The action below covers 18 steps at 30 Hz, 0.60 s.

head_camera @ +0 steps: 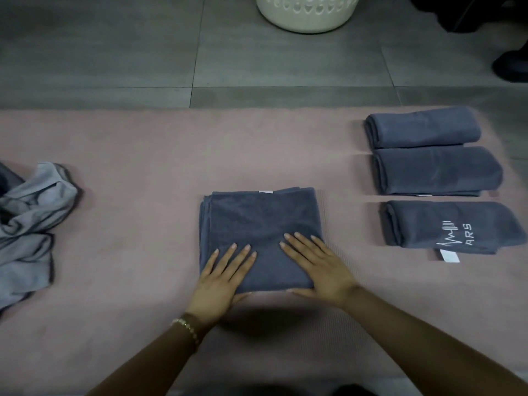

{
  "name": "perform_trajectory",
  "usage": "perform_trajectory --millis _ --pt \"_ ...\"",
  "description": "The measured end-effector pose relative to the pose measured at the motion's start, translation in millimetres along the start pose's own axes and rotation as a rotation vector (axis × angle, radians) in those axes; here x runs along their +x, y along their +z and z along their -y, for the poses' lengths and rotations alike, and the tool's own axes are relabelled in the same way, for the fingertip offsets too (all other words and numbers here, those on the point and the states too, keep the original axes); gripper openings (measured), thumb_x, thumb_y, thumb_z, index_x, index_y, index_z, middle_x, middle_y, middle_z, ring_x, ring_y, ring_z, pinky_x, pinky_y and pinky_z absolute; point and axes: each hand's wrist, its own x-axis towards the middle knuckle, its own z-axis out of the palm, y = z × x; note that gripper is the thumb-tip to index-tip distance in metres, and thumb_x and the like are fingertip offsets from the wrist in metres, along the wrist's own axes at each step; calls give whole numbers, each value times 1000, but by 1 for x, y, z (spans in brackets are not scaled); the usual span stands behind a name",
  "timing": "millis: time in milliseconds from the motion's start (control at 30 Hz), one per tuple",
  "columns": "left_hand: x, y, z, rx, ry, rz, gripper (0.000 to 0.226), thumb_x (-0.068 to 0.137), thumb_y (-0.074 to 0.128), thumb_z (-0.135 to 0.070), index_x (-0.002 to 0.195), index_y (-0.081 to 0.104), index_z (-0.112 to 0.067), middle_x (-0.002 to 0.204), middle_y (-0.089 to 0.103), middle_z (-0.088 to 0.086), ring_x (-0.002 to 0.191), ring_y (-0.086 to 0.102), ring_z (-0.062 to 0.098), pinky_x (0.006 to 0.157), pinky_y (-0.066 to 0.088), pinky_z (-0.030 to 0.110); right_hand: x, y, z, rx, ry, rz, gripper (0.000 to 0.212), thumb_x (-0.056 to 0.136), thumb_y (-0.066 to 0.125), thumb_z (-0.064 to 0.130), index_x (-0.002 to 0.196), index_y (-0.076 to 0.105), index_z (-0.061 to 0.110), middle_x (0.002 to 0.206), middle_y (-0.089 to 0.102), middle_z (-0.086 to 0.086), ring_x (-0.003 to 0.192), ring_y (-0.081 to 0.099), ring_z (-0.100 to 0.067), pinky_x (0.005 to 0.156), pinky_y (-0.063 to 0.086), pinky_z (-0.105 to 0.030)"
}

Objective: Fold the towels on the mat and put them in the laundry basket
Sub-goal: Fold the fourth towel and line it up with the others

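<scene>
The left grip (221, 277) and right grip (320, 265) are pressing flat, fingers straight, on a square-folded dark grey towel (261, 221). It is lying on a pink mat (143, 155).

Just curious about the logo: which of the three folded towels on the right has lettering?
The nearest towel, closest to the person: it shows white ARS stitching and a white tag. The middle towel and far towel are plain.

You have bare mat (137, 155) either side of the centre towel (261, 224). Your far right is blocked by folded towels (437, 170), your left by a crumpled pile (31, 212).
</scene>
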Motion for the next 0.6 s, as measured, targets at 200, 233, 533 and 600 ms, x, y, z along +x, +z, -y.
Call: perform_trajectory --millis 200,233,533,600 --pt "10 -10 3 -37 88 -202 78 66 75 -44 133 44 -21 118 67 -1 110 63 22 94 49 34 -2 -5 -7 51 -50 -59 88 82 40 67 151 13 19 156 18 0 144 14 -13 119 4 -31" --pt "13 -15 5 -71 90 -226 68 64 78 -41 124 55 -20 112 70 -1 102 68 21 81 55 33 -3 -8 -8 78 -67 -88 85 82 48 60 150 17 19 155 23 0 142 21 -13 119 10 -32" --pt "35 -118 46 -749 -96 580 43 77 51 -63 58 46 -25 53 44 -15 53 40 2 54 33 16 4 -85 0 876 197 366 16 85 70 20 88 68 5 77 63 5 69 55 -1 66 47 -18" --pt "23 -118 60 -941 -158 585 46 70 57 -69 65 59 -24 62 56 -17 60 50 -1 60 39 11 9 -92 -4 1020 249 440 16 82 73 17 90 71 4 78 65 6 71 58 -1 67 47 -16"
